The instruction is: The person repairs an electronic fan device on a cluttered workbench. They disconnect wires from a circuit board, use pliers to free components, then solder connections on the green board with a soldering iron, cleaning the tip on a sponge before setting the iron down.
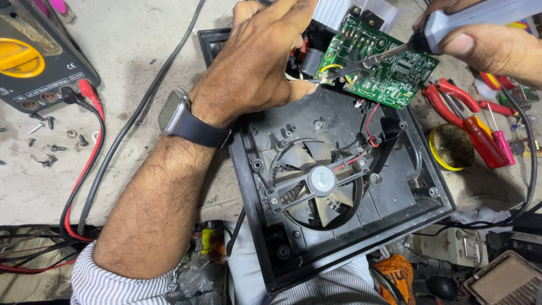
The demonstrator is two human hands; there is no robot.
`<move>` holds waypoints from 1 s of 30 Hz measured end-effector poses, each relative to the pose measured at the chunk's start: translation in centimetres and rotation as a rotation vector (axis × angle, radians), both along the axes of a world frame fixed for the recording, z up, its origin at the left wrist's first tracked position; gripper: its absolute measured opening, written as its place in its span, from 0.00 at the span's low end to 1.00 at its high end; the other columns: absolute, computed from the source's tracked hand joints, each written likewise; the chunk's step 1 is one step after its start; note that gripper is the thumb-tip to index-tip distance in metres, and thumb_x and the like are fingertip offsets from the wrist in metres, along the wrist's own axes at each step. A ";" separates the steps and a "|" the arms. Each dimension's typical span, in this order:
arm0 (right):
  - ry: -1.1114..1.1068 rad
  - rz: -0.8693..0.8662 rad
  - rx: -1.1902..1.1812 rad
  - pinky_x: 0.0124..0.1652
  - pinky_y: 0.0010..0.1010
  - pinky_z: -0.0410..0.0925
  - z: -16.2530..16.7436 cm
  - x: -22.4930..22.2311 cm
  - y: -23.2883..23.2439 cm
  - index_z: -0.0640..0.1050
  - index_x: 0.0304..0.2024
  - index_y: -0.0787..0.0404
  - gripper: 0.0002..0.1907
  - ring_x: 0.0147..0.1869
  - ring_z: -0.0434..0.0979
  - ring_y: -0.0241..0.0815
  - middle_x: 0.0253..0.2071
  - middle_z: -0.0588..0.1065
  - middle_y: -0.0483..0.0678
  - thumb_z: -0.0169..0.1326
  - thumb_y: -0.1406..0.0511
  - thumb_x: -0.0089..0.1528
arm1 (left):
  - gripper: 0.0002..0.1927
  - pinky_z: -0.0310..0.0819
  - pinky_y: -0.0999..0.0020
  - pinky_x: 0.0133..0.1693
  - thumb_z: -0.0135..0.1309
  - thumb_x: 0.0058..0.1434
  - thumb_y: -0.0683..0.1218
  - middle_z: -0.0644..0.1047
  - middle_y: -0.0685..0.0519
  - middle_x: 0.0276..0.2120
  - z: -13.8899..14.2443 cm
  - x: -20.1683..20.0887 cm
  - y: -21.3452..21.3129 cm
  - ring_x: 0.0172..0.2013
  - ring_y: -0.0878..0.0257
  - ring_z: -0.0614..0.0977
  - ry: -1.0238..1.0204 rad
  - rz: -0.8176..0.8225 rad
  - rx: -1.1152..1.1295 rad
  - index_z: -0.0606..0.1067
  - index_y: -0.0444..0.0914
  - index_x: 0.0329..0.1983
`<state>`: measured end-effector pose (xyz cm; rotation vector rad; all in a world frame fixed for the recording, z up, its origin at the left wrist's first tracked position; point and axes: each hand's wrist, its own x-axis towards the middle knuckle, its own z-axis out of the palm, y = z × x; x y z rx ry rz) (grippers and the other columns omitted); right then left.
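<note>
**Kid:** What is that place?

**Helper:** A dusty grey workbench, full of tools. A black plastic case lies open on it, with a fan in its middle.

**Kid:** What are the hands doing?

**Helper:** The right hand is closed around a soldering iron. Its tip touches the near edge of a green circuit board, which is tipped up over the top of the case. The left hand is pinched shut beside that spot. I cannot tell what it pinches.

**Kid:** Is the fixing done?

**Helper:** I think not. The case is open, screws lie loose by the meter, and the board hangs by a red wire.

**Kid:** Is there room to move?

**Helper:** Not much. Red pliers, screwdrivers and a yellow tin crowd the right side. The case pokes past the bench edge, toward the person's lap. Left of the case, only cables cross the bench.
</note>
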<state>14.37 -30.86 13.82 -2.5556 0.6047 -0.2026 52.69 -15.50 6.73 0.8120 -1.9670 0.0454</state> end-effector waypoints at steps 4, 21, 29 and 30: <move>-0.002 -0.062 0.053 0.65 0.30 0.61 -0.7 -0.5 0.0 0.68 0.65 0.66 0.46 0.66 0.68 0.40 0.59 0.69 0.48 0.46 0.35 0.63 | 0.60 0.60 0.55 0.53 0.82 0.46 0.52 0.75 0.48 0.56 0.0 0.1 0.1 0.48 0.53 0.78 -0.009 0.010 0.032 0.57 0.36 0.75; 0.037 -0.203 0.154 0.67 0.34 0.59 2.2 1.4 5.2 0.65 0.67 0.64 0.33 0.70 0.66 0.39 0.64 0.68 0.49 0.44 0.48 0.68 | 0.62 0.60 0.58 0.54 0.81 0.44 0.49 0.75 0.51 0.51 0.3 -0.1 0.2 0.43 0.57 0.79 0.004 -0.023 0.073 0.54 0.36 0.76; 0.051 -0.056 -0.061 0.62 0.34 0.62 1.1 -0.6 0.9 0.70 0.61 0.66 0.29 0.66 0.68 0.43 0.59 0.70 0.52 0.44 0.50 0.68 | 0.63 0.60 0.58 0.53 0.81 0.44 0.49 0.74 0.49 0.55 0.3 -0.1 0.2 0.44 0.57 0.80 0.011 -0.027 0.062 0.54 0.36 0.76; 0.043 -0.048 -0.039 0.62 0.34 0.61 1.1 -1.0 0.6 0.70 0.61 0.65 0.30 0.66 0.68 0.43 0.60 0.70 0.52 0.44 0.50 0.68 | 0.63 0.59 0.58 0.53 0.81 0.44 0.49 0.74 0.48 0.58 0.3 -0.1 0.2 0.44 0.57 0.79 0.015 -0.026 0.051 0.54 0.36 0.76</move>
